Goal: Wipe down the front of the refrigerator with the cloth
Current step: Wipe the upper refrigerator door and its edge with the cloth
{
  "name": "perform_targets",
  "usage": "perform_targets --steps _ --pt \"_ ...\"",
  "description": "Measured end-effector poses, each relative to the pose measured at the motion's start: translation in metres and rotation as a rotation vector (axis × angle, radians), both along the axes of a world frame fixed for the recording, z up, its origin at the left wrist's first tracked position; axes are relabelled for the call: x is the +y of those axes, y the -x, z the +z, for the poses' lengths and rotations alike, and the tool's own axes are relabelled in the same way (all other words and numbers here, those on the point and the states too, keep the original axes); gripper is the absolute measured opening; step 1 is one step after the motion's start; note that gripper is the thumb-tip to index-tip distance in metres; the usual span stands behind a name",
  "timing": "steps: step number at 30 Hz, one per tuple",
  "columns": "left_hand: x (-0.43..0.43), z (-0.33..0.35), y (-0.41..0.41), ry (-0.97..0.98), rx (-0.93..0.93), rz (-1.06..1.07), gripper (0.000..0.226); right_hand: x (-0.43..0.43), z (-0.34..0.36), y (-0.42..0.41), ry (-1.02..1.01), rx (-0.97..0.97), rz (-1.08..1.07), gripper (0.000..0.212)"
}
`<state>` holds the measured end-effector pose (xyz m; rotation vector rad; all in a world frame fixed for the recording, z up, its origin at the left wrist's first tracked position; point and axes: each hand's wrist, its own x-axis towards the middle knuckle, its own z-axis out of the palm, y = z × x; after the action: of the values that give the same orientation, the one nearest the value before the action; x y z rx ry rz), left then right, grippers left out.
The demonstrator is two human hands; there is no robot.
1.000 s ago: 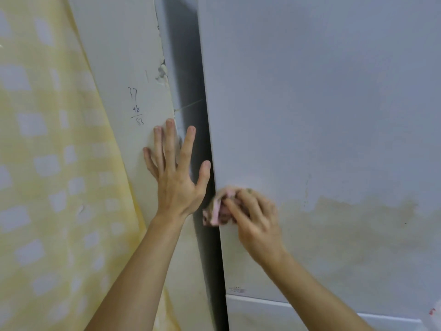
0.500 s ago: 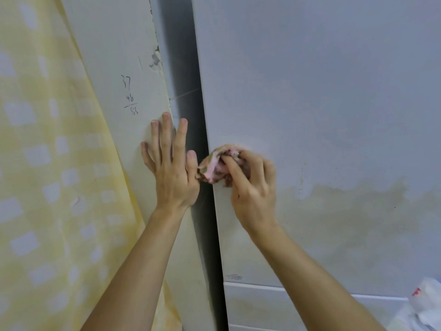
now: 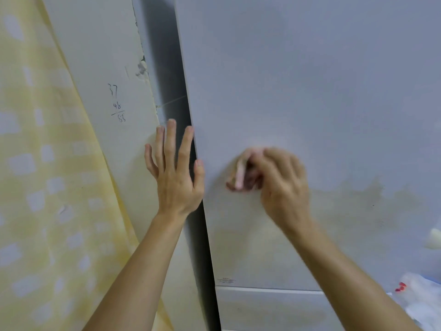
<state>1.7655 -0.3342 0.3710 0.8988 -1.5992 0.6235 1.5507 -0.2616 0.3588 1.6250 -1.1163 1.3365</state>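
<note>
**Q:** State of each hand?

**A:** My right hand (image 3: 279,187) is clamped on the cloth (image 3: 239,173). The fingers curl round the wad and press it to the refrigerator door (image 3: 310,80). My left hand (image 3: 175,177) lies flat, fingers straight and spread, on the wall (image 3: 107,68) beside the appliance. Its thumb is at the door's left edge. It holds nothing.

**Q:** Location of the cloth?

**A:** On the upper door panel, near its left edge, just right of my left thumb. Only a pink fold shows past my knuckles; blur hides the rest.

**Q:** Where does the remaining work lie?

**A:** A brownish stain band (image 3: 370,199) crosses the door, long axis horizontal. It lies below and to the right of my right hand and runs toward the right of the view. The panel above the cloth looks cleaner.

**Q:** Which hand takes it?

**A:** The right. It is nearer the band and carries the cloth, while the left rests off the door on the far side. In my judgement, the stroke should run rightward and slightly down, along the band rather than across it.

**Q:** Hazard?

**A:** A plastic bag (image 3: 420,297) sits at the lower right, near the seam above the lower door (image 3: 262,309). A long stroke may brush it.
</note>
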Motion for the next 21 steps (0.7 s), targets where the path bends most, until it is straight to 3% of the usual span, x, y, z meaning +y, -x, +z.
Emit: perform_targets --steps 3,5,13,16,21 --pt "0.003 0.003 0.013 0.014 -0.044 -0.046 0.062 -0.001 0.037 0.010 0.105 -0.158 -0.032 0.034" --pt "0.005 0.000 0.020 -0.006 -0.070 -0.058 0.062 -0.004 0.025 0.009 0.117 -0.157 -0.048 0.032" --pt "0.008 -0.007 0.030 -0.045 -0.048 -0.042 0.062 0.016 -0.112 0.035 -0.111 0.176 -0.061 0.046" --pt "0.012 -0.007 0.035 -0.041 -0.028 -0.027 0.066 0.019 -0.093 0.044 -0.136 0.205 -0.036 0.045" --pt "0.017 -0.008 0.047 0.013 -0.087 -0.058 0.074 0.019 -0.001 0.051 0.066 -0.077 -0.156 0.033"
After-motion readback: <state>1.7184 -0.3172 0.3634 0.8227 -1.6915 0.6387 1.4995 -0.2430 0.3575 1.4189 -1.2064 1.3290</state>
